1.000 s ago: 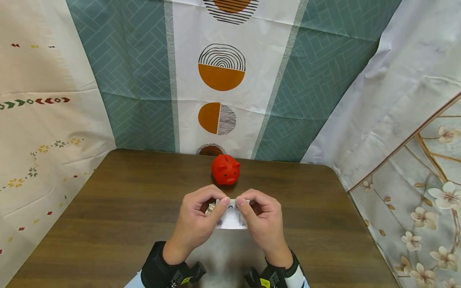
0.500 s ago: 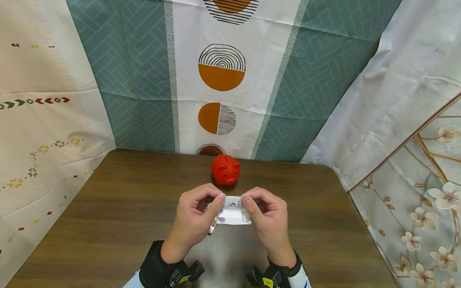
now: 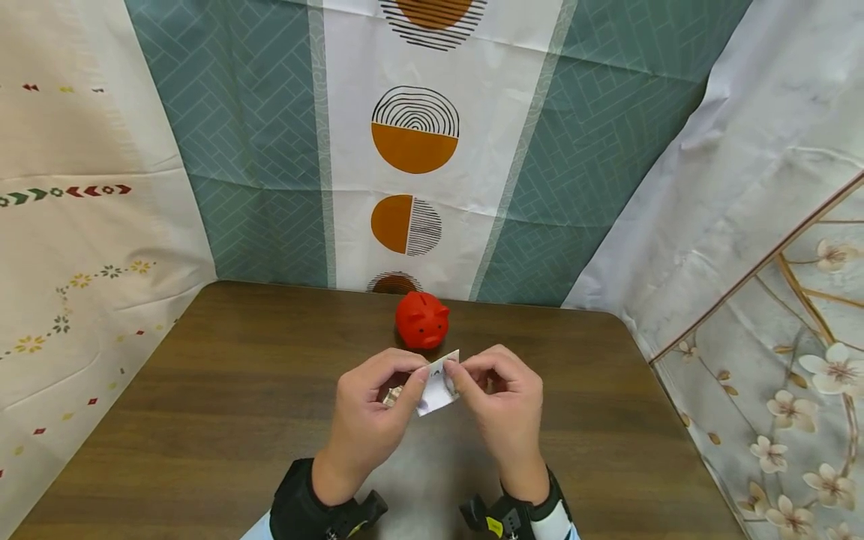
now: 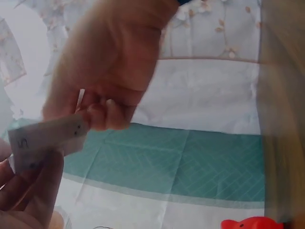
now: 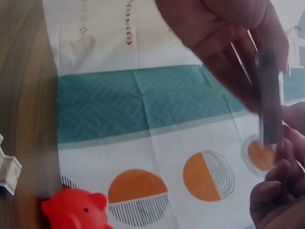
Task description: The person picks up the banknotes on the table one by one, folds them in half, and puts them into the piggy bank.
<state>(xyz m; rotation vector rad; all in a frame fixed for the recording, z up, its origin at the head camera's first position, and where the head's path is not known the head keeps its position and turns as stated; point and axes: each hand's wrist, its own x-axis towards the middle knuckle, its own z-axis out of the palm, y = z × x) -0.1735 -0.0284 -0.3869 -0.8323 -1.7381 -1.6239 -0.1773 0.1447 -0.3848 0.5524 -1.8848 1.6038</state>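
Note:
A small pale banknote (image 3: 439, 386) marked with a 5 is held up between the two hands, tilted, its right end higher. The left hand (image 3: 371, 420) pinches its left end between thumb and fingertips. At the other end the right hand (image 3: 505, 409) grips it with thumb and forefinger. In the left wrist view the same banknote (image 4: 45, 140) looks creased or folded. Seen edge-on from the right wrist, the banknote (image 5: 270, 100) is blurred. A folded beige paper piece (image 5: 8, 169) lies on the table, mostly hidden behind the left hand in the head view.
A red piggy bank (image 3: 422, 320) with a slot on top stands just beyond the hands, near the far edge of the brown wooden table (image 3: 236, 390). Patterned cloths (image 3: 263, 150) hang behind the table and along both sides. Black wrist straps (image 3: 297, 495) circle both wrists.
The banknote was flat and level between the hands; now it is tilted, its right end raised. The hands first drew slightly apart. The piggy bank stays put.

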